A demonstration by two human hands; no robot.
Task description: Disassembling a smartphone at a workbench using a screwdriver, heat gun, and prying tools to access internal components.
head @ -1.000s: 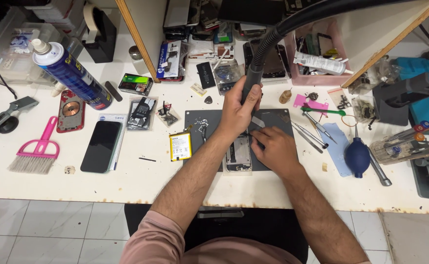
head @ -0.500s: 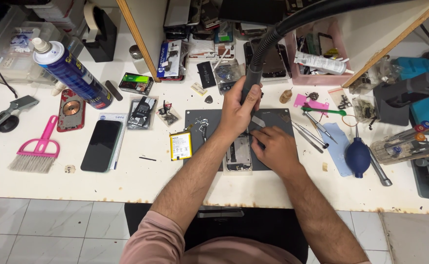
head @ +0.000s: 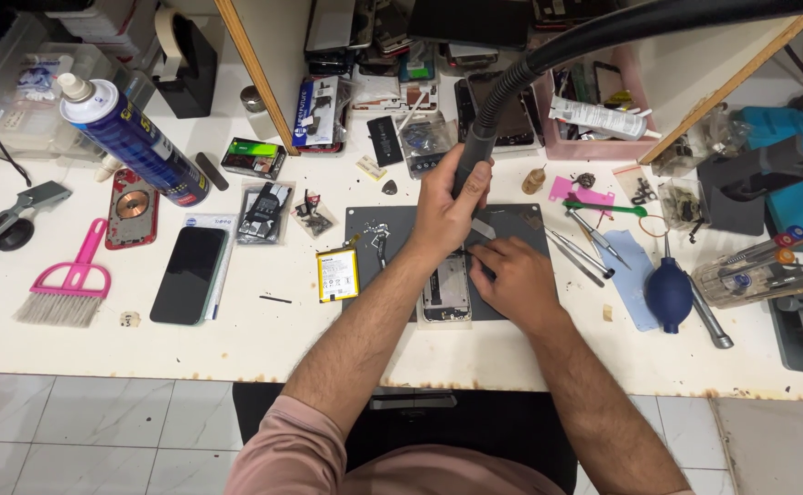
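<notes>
Gripping hose nozzle in left hand, opened phone directly below

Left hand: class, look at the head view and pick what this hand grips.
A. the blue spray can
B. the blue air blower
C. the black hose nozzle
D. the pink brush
C: the left hand is wrapped around the black hose nozzle above the opened phone on the grey mat, while the brush, spray can and air blower lie untouched elsewhere on the table.
</notes>
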